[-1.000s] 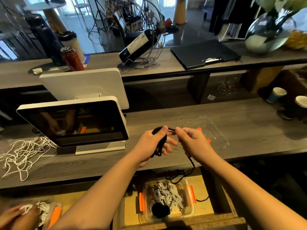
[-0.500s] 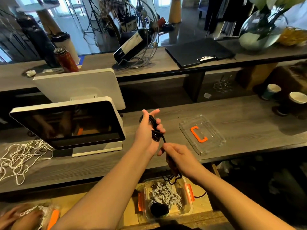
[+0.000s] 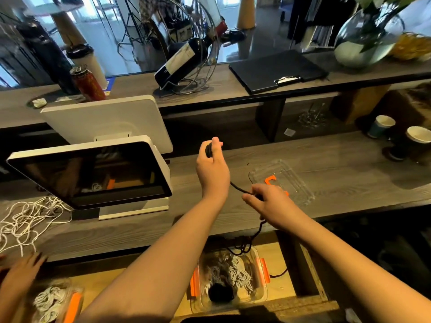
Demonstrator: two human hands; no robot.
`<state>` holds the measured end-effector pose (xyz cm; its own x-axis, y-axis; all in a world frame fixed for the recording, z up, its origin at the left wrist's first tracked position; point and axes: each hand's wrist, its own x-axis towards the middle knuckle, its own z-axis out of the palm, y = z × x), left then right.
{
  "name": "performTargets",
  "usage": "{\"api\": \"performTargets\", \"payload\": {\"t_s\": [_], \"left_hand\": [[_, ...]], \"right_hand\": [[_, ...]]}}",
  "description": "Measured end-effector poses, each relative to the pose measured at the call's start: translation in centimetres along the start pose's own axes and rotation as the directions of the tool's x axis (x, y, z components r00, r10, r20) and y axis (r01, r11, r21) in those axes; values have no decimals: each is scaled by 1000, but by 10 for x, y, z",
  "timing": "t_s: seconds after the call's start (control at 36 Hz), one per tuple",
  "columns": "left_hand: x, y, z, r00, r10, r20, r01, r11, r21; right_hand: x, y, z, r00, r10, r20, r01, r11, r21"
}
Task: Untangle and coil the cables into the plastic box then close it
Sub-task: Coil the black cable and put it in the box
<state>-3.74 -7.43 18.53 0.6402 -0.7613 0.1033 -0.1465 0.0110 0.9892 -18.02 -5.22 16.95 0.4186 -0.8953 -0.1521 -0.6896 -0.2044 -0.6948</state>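
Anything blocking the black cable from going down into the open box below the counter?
Nothing visible does. The box is open, its lid lying on the counter. The black cable, held by left hand and right hand, already trails over it.

The cable [image 3: 240, 188] running between the left hand [image 3: 212, 170] and the right hand [image 3: 268, 202] was black. The desk [image 3: 338, 164] showed grey wood with a streaked grain. At 3 o'clock from the right hand, the lid [image 3: 283, 180] was clear with an orange clip. At 6 o'clock, the plastic box [image 3: 227, 280] was clear with orange latches, holding white coils and one black one. At 9 o'clock lay a white tangled cord [image 3: 28, 220]; the monitor [image 3: 91, 176] had a white frame and a black screen.
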Motion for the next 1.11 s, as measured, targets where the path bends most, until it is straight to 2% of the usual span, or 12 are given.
{"api": "performTargets", "payload": {"t_s": [0.14, 0.22, 0.28, 0.33, 0.42, 0.5, 0.58, 0.64, 0.72, 0.86, 1.03, 1.11], "left_hand": [[12, -13, 12, 993, 97, 65, -108, 977, 186], [16, -23, 14, 970, 121, 211, -189, 919, 345], [14, -22, 14, 928, 41, 371, -215, 871, 441], [11, -21, 11, 813, -113, 571, -250, 818, 518], [2, -26, 7, 570, -311, 761, -323, 766, 556], [-6, -34, 4, 472, -413, 779, -403, 684, 607], [-6, -37, 3, 518, -391, 760, -542, 537, 646], [-8, -37, 0, 570, -339, 748, -512, 566, 646], [-12, -40, -5, 654, -290, 699, -294, 753, 588], [-23, -51, -12, 807, -224, 546, -34, 906, 422], [-33, -49, -29, 891, -277, 361, 167, 937, 307], [-35, -50, -40, 898, -387, 211, 371, 922, 111]], "right_hand": [[8, 23, -4, 999, 27, 46, -32, 992, 119], [8, 25, -8, 997, -37, 68, 25, 985, 169], [9, 30, -12, 997, -65, 31, 59, 985, 160], [11, 39, -17, 998, -67, -23, 70, 979, 193], [12, 52, -23, 995, -88, -56, 100, 963, 250], [12, 59, -22, 992, -123, -11, 122, 963, 238], [16, 65, -18, 986, -146, 83, 124, 967, 223], [22, 72, -19, 981, -136, 141, 108, 976, 190], [34, 84, -19, 981, -78, 177, 51, 987, 152], [42, 120, 13, 978, -22, 208, -28, 971, 238], [28, 174, 33, 979, 163, 123, -196, 918, 346], [20, 187, 32, 960, 262, 96, -279, 880, 385]]}}
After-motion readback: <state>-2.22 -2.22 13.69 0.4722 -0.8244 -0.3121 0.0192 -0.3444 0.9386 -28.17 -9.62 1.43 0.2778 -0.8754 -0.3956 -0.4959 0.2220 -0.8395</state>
